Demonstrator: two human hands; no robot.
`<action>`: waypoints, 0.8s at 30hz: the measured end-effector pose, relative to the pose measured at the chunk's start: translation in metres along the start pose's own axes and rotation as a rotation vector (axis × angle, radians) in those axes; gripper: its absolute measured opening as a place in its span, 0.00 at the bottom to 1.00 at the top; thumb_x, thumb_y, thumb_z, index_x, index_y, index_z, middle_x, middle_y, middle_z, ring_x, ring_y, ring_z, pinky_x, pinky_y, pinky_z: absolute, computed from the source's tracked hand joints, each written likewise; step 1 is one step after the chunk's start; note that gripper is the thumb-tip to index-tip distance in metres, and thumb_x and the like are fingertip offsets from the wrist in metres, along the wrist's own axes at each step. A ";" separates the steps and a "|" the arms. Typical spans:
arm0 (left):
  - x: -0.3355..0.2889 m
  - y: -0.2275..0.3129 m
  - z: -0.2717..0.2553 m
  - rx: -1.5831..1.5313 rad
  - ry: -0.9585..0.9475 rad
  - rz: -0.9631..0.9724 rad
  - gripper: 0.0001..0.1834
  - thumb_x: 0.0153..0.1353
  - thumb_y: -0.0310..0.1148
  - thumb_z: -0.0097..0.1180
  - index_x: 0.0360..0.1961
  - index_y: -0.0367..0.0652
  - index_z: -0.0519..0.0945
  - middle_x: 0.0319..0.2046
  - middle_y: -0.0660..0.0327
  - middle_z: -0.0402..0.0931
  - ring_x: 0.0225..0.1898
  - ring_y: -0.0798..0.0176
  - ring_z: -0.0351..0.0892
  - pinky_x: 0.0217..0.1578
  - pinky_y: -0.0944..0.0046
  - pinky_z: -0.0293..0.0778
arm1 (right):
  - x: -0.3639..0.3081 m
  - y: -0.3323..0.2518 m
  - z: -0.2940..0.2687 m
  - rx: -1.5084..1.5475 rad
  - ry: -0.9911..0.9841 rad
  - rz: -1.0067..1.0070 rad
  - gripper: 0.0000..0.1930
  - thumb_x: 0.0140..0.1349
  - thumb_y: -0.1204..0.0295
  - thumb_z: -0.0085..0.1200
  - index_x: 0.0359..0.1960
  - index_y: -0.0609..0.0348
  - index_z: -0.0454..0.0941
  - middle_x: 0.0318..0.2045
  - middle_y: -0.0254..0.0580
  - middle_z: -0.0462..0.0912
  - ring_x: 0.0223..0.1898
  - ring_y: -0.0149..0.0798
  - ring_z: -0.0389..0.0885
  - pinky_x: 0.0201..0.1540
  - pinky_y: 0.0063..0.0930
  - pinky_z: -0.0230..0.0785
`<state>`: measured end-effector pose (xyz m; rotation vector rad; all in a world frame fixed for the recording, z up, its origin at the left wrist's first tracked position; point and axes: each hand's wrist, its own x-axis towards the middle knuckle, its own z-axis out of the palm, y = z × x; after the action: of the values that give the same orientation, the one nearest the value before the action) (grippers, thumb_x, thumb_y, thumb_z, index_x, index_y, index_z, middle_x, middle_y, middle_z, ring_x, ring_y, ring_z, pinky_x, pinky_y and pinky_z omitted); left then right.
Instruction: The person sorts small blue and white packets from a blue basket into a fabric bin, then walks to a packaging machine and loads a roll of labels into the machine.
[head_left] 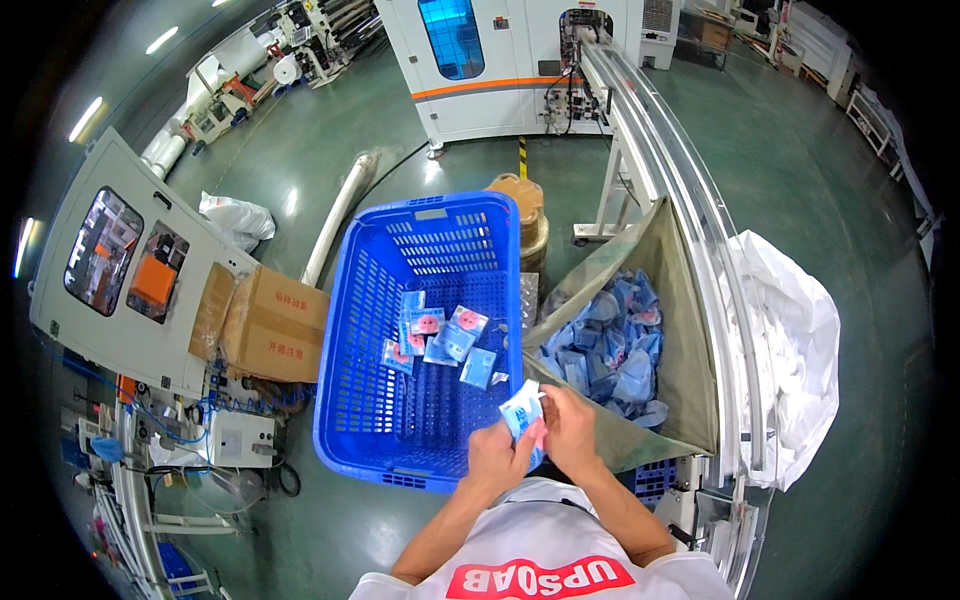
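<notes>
Close in front of my body, both hands are on one small blue-and-white packet [522, 410] with a pink patch. My left hand [493, 462] grips its lower left side, the thumb lying across the front. The fingers of my right hand [566, 428] are closed at its upper right edge, where a bit of white film sticks up. Just beyond my hands stands a blue plastic basket [340, 400], with several similar packets [450, 335] lying loose on its bottom. To the right, a greenish cloth bin [690, 330] holds a heap of crumpled blue packets [615, 350].
A metal conveyor rail [690, 180] runs from a white machine [510, 110] down past the bin's right side. A large white sack [790, 350] lies beyond the rail. Cardboard boxes [275, 325] stand left of the basket. A white tube [335, 220] lies on the floor.
</notes>
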<state>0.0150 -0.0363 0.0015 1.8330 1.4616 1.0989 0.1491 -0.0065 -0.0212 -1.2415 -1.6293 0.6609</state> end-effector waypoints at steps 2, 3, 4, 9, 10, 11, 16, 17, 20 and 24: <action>-0.006 -0.009 -0.007 -0.203 -0.194 -0.085 0.15 0.61 0.40 0.54 0.37 0.37 0.80 0.27 0.49 0.80 0.28 0.49 0.81 0.28 0.58 0.75 | -0.001 0.006 0.002 0.272 -0.102 0.318 0.08 0.60 0.78 0.53 0.40 0.67 0.76 0.26 0.38 0.79 0.28 0.34 0.79 0.31 0.26 0.71; -0.011 -0.015 -0.010 -0.491 -0.211 -0.251 0.17 0.61 0.42 0.54 0.39 0.36 0.79 0.30 0.51 0.80 0.29 0.51 0.82 0.30 0.58 0.76 | 0.000 0.007 0.001 0.505 -0.160 0.472 0.07 0.62 0.76 0.52 0.39 0.67 0.77 0.26 0.36 0.79 0.28 0.31 0.78 0.30 0.24 0.71; -0.018 -0.022 -0.013 -0.774 -0.223 -0.415 0.20 0.60 0.44 0.55 0.41 0.36 0.78 0.32 0.52 0.81 0.30 0.53 0.82 0.31 0.59 0.76 | 0.003 0.007 0.000 0.742 -0.217 0.622 0.07 0.63 0.74 0.52 0.38 0.66 0.77 0.25 0.34 0.79 0.27 0.28 0.78 0.30 0.22 0.70; -0.061 -0.067 0.009 -1.441 -0.149 -0.769 0.41 0.56 0.60 0.54 0.59 0.36 0.66 0.50 0.52 0.75 0.51 0.55 0.76 0.51 0.56 0.74 | 0.005 0.003 0.011 1.209 -0.338 0.899 0.09 0.66 0.69 0.51 0.37 0.63 0.77 0.29 0.34 0.80 0.28 0.26 0.78 0.31 0.18 0.71; -0.056 -0.067 0.000 -1.419 -0.144 -0.765 0.41 0.57 0.60 0.53 0.60 0.36 0.66 0.50 0.52 0.75 0.51 0.55 0.77 0.51 0.55 0.74 | 0.008 -0.010 0.008 1.231 -0.265 0.922 0.09 0.66 0.70 0.50 0.39 0.63 0.77 0.30 0.35 0.81 0.28 0.26 0.79 0.32 0.18 0.72; -0.050 -0.064 -0.005 -1.407 -0.143 -0.762 0.41 0.57 0.60 0.52 0.61 0.36 0.65 0.51 0.52 0.75 0.51 0.55 0.77 0.51 0.55 0.74 | 0.008 -0.012 0.003 1.217 -0.235 0.937 0.09 0.66 0.70 0.49 0.39 0.63 0.77 0.29 0.36 0.81 0.28 0.26 0.79 0.31 0.19 0.73; -0.016 -0.065 -0.010 -1.050 -0.151 -0.634 0.29 0.66 0.44 0.48 0.62 0.37 0.63 0.56 0.54 0.67 0.59 0.62 0.66 0.57 0.61 0.63 | 0.008 -0.009 -0.009 1.076 -0.250 0.800 0.09 0.65 0.72 0.50 0.40 0.67 0.77 0.26 0.36 0.79 0.23 0.27 0.77 0.26 0.20 0.72; -0.010 -0.046 -0.017 -1.229 -0.208 -0.630 0.29 0.64 0.41 0.52 0.62 0.36 0.63 0.56 0.56 0.67 0.59 0.62 0.65 0.57 0.60 0.62 | 0.008 -0.013 -0.008 1.036 -0.246 0.757 0.09 0.65 0.72 0.50 0.40 0.67 0.77 0.26 0.36 0.79 0.22 0.27 0.76 0.25 0.20 0.72; -0.014 -0.030 -0.008 -0.766 -0.115 -0.271 0.25 0.62 0.34 0.55 0.58 0.37 0.68 0.49 0.57 0.74 0.50 0.65 0.72 0.50 0.63 0.69 | 0.004 -0.019 -0.001 1.093 -0.249 0.772 0.09 0.65 0.73 0.51 0.39 0.67 0.77 0.23 0.34 0.77 0.19 0.25 0.72 0.21 0.19 0.66; -0.017 -0.038 -0.015 -0.468 -0.199 -0.321 0.19 0.62 0.32 0.55 0.52 0.37 0.75 0.38 0.57 0.80 0.40 0.68 0.77 0.41 0.66 0.73 | 0.003 -0.007 -0.019 1.363 -0.295 0.880 0.08 0.64 0.73 0.51 0.37 0.67 0.77 0.19 0.32 0.74 0.17 0.25 0.68 0.21 0.21 0.63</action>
<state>-0.0187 -0.0437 -0.0261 1.2899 1.2043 0.9656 0.1637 -0.0087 -0.0069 -0.7022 -0.3771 2.0905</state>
